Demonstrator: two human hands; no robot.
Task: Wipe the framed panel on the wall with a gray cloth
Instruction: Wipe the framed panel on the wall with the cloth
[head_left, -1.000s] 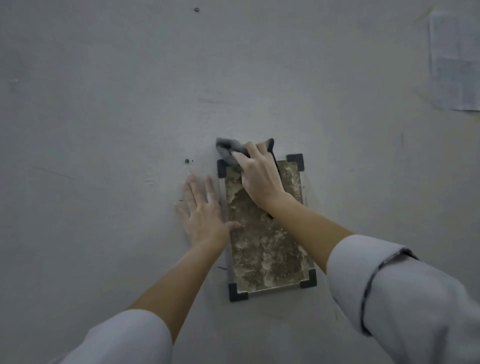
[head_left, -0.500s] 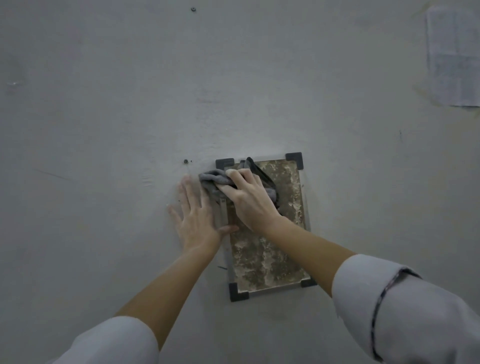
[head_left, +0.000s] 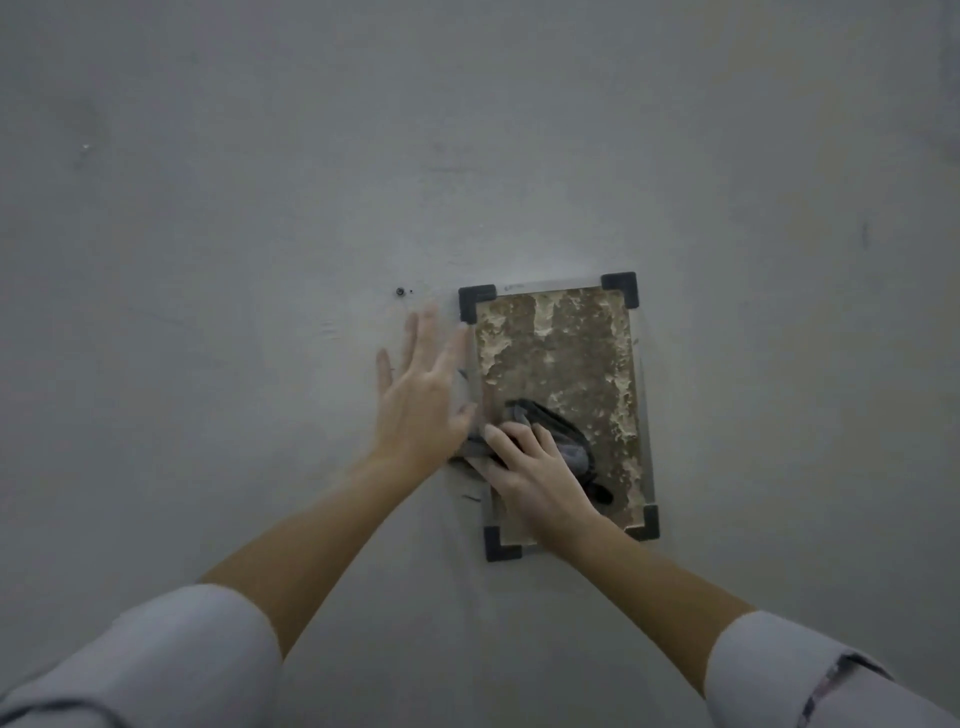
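Observation:
The framed panel (head_left: 566, 353) hangs on the grey wall, a mottled brown rectangle with black corner pieces. My right hand (head_left: 535, 478) presses the bunched gray cloth (head_left: 563, 441) against the panel's lower half, near its left edge. The hand covers part of the cloth and the panel's lower left area. My left hand (head_left: 421, 400) lies flat on the wall beside the panel's left edge, fingers spread, thumb touching the frame, holding nothing.
A small dark screw hole (head_left: 400, 292) sits in the wall up and left of the panel. The wall around is bare grey plaster. My pale sleeves fill the bottom corners of the view.
My right hand has dragged the cloth from the panel's top left corner down to its lower half. The upper panel is now uncovered. My left hand has stayed flat beside the frame.

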